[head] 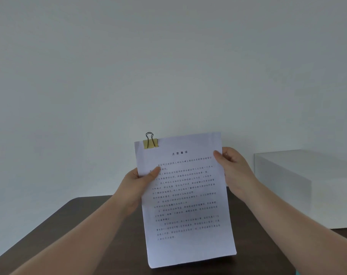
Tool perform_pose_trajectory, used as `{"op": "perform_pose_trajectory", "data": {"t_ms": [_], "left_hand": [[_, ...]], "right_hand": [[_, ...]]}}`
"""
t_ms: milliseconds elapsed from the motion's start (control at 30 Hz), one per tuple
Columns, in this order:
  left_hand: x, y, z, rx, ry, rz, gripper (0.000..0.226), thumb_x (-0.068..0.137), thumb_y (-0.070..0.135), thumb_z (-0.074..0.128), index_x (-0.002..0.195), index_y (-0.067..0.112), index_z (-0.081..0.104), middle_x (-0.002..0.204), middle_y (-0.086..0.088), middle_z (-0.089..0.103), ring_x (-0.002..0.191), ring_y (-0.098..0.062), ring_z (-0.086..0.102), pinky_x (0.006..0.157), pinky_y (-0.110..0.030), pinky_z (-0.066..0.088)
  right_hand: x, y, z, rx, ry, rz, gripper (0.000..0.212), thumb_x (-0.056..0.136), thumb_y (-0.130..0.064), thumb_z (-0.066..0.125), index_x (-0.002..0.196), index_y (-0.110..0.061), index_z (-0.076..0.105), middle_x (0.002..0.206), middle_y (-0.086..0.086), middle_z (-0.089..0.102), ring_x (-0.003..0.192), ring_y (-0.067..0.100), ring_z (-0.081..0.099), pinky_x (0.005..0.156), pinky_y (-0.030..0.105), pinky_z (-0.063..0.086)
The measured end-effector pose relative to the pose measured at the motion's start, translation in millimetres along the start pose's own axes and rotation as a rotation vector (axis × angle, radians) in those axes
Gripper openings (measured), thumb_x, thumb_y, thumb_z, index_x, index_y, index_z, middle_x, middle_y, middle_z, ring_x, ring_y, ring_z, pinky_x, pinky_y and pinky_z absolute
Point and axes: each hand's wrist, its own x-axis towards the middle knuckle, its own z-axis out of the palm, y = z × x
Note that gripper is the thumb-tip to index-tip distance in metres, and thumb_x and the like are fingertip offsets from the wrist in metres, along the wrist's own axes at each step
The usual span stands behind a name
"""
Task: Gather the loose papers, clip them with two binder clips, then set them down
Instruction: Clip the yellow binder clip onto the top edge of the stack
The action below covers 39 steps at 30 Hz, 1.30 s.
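- Holding the stack of papers [185, 197] upright in the air above the dark table [73, 219], printed side toward the camera, long axis running 12 to 6 with a slight lean (top edge tipped toward 11).
- Left hand [138, 182] pinches the left edge at about 9 o'clock of the sheet: thumb on the front face, fingers hidden behind. Closed onto the paper.
- Right hand [233, 167] pinches the right edge at about 2 o'clock, higher than the left; thumb tip on the front, fingers behind. Also closed onto the paper.
- One yellow binder clip [150, 143] sits on the top edge near the 11 o'clock corner, wire handles standing up past the edge.
- Top edge toward 1 o'clock is bare, so my read is one clip done, second not yet on (no spare clip visible in frame; cannot say where it lies).
- Key relation for the coming move: the free stretch of the top edge lies just above the right thumb, at 12 from that grip, so the right hand is the nearer one to work there; left would keep the stack steady.
- White box [299, 185] sits at 3 o'clock, well apart from the sheets.
- Risk: releasing the right pinch leaves a one-sided hold, and the unclipped corner could fan.
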Motion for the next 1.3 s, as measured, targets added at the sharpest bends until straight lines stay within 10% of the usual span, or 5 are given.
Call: {"op": "perform_pose_trajectory", "data": {"t_ms": [767, 1067, 1300], "left_hand": [[4, 13, 7, -0.003, 0.033, 0.055, 0.029, 0.085, 0.019, 0.069, 0.109, 0.003, 0.070, 0.105, -0.015, 0.075, 0.092, -0.029, 0.073, 0.076, -0.039, 0.061], [6, 14, 6, 0.032, 0.030, 0.106, 0.026, 0.084, 0.020, 0.071, 0.105, 0.004, 0.072, 0.100, -0.012, 0.077, 0.086, -0.026, 0.075, 0.069, -0.035, 0.060], [3, 21, 11, 0.070, -0.017, 0.143, 0.027, 0.084, 0.019, 0.070, 0.106, 0.004, 0.072, 0.103, -0.013, 0.076, 0.094, -0.030, 0.073, 0.079, -0.041, 0.060]], "right_hand": [[6, -4, -8, -0.105, 0.001, 0.011, 0.019, 0.092, -0.022, 0.059, 0.096, -0.005, 0.066, 0.106, 0.015, 0.071, 0.101, 0.034, 0.066, 0.094, 0.052, 0.051], [1, -10, -23, -0.248, -0.100, 0.019, 0.012, 0.087, -0.015, 0.067, 0.099, -0.015, 0.066, 0.107, 0.006, 0.073, 0.093, 0.017, 0.068, 0.084, 0.033, 0.055], [6, -41, 5, -0.832, 0.113, -0.500, 0.084, 0.075, -0.046, 0.073, 0.145, -0.029, 0.029, 0.139, -0.003, 0.045, 0.132, 0.018, 0.035, 0.106, 0.037, 0.033]]}}
